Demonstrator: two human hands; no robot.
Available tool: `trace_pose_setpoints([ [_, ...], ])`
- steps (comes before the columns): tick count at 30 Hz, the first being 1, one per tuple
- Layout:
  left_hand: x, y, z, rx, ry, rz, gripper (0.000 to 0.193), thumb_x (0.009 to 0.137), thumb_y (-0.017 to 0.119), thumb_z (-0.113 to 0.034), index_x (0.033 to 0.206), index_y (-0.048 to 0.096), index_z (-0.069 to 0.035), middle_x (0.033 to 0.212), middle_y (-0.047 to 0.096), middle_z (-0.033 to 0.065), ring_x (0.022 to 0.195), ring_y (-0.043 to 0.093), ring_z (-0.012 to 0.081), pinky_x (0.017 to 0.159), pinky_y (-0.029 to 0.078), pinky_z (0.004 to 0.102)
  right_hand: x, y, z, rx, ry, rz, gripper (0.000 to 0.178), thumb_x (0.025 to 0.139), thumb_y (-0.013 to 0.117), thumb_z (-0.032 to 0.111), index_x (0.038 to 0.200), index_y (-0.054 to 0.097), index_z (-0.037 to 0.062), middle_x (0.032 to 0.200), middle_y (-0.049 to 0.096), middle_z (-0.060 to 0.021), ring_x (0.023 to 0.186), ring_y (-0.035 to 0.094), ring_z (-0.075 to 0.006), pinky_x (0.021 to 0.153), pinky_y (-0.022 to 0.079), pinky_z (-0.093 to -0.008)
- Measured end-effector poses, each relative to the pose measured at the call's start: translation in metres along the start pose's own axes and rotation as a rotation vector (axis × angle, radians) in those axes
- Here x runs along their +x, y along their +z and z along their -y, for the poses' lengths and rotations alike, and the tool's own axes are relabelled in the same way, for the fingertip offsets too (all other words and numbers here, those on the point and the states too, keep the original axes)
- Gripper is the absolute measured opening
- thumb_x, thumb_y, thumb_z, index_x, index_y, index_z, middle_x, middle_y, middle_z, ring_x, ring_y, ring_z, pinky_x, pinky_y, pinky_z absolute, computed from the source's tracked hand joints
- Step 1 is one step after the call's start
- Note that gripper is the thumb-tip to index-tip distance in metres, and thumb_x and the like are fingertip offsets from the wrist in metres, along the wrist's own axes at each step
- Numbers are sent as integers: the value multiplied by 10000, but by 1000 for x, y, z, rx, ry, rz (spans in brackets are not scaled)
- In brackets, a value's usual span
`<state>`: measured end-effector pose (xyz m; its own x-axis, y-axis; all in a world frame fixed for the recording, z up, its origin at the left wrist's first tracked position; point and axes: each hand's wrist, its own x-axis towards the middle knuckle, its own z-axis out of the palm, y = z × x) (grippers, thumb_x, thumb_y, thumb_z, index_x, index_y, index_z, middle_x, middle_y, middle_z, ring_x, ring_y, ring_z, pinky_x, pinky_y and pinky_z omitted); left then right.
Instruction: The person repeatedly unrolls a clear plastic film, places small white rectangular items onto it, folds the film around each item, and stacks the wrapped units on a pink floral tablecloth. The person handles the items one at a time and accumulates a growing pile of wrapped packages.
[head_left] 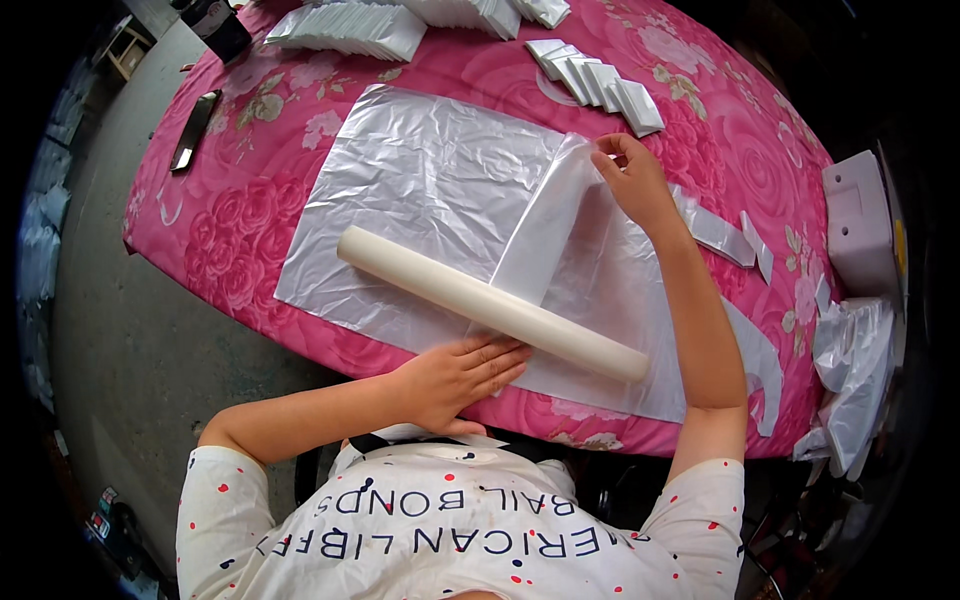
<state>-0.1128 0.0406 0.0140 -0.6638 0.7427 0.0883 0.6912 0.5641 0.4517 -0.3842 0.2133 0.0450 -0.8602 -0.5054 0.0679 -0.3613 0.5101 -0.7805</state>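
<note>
A wide, crinkled plastic sheet (430,150) lies spread over the table in front of me. Across it rests a long cream-coloured tube (490,303), slanting from upper left to lower right. My left hand (470,375) lies flat on the sheet's near edge, fingers stretched out beside the tube and the fingertips close to its underside. A folded white plastic bag (540,232) stretches from the tube toward the far side. At its far end my right hand (628,172) pinches the thin plastic between thumb and fingers.
Stacks of folded white bags (350,32) line the far edge, with a smaller fanned row (595,80) to their right. A phone (195,130) and a dark jar (212,28) are at left. By the right edge are a white foam box (860,225) and bunched plastic bags (853,365).
</note>
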Motion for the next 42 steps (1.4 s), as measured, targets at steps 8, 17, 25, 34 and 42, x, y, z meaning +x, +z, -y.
trace_pose_setpoints([
  [8,-3,12,-21,50,-97,-32,835,847,367,-599,1325,336,84,1415,296,225,1351,235,321,1120,135,433,-161,35,66,-248,-358,371,523,753,653,111,1243,488,36,1126,546,-161,1017,519,-332,854,431,-409],
  [17,-6,15,-27,12,-173,37,817,860,335,-583,1388,255,35,1481,197,167,1390,137,272,1121,87,403,-103,27,36,-443,-419,184,563,738,636,48,1277,479,89,1107,551,-113,978,520,-295,859,434,-389],
  [25,-6,12,-24,5,-132,16,729,848,486,-445,1372,294,24,1468,230,164,1377,185,275,1114,142,406,-10,4,-10,-594,-437,-62,555,735,644,51,1267,497,114,1125,556,-99,1034,506,-294,909,417,-385],
  [34,-28,4,6,8,77,-233,351,795,604,-186,1076,556,19,1212,524,137,1154,488,239,987,399,358,-90,40,28,-264,-573,234,456,707,628,16,1157,553,18,1184,538,-124,1119,482,-307,965,395,-402],
  [42,-26,-1,5,-318,12,-398,209,762,663,-131,923,591,-19,1099,593,112,987,593,252,837,502,333,-139,56,46,-173,-556,366,485,655,579,-21,1138,546,-24,1218,525,-136,1156,474,-310,958,416,-379],
])
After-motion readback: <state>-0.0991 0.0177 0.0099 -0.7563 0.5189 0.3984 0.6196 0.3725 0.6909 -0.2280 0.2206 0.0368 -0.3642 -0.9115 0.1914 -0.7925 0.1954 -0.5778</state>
